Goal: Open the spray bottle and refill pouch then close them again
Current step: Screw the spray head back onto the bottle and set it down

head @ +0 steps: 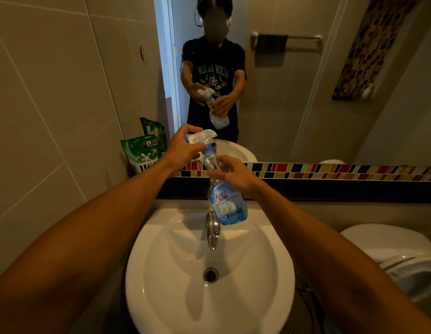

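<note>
I hold a clear spray bottle (227, 203) with a blue label and a little blue liquid above the basin, tilted with its top toward the upper left. My right hand (230, 173) grips the bottle's neck and shoulder. My left hand (185, 147) is closed around the white and blue trigger head (202, 136), which sits on the neck. A green refill pouch (143, 153) stands on the counter at the left, against the wall and mirror, untouched.
A white basin (161, 273) with a chrome tap (212, 231) lies directly below the bottle. A mirror (306, 80) ahead reflects a person and the bottle. A coloured tile strip (330, 171) runs under it. A white toilet (402, 259) is at the right.
</note>
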### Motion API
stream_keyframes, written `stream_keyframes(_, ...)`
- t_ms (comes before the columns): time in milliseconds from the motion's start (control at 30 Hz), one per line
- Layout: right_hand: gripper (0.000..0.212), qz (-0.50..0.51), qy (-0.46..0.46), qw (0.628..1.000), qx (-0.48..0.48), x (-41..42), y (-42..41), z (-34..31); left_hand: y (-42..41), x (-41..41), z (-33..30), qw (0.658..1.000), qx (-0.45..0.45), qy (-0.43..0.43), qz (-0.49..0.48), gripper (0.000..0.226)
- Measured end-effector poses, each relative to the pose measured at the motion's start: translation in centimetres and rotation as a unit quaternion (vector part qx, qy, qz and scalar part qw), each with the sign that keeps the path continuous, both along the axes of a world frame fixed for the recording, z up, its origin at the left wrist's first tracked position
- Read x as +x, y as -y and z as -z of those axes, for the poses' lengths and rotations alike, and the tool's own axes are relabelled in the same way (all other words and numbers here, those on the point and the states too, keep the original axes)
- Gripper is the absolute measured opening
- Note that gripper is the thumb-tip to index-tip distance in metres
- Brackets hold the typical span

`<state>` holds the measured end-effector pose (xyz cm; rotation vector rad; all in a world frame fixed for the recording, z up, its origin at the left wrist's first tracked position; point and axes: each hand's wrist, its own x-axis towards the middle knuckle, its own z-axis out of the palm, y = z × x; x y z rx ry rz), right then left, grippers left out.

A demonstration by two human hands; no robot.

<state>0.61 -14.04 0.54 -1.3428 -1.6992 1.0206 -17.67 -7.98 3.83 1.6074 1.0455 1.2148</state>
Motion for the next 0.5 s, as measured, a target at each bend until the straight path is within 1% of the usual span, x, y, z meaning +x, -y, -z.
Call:
stream_keyframes(233,0.039,0.008,-0.003,1.000,-0.009,-0.12,-0.45,0.02,-0.18,-0.33,-0.13,1.000,0.005,0.005,0.010,0.044)
stream_keyframes(500,0.036,0.003,-0.014,1.000,0.000,-0.34,-0.47,-0.33,-0.29,-0.40,-0.54,1.000,-0.023,0.007,0.020,0.046)
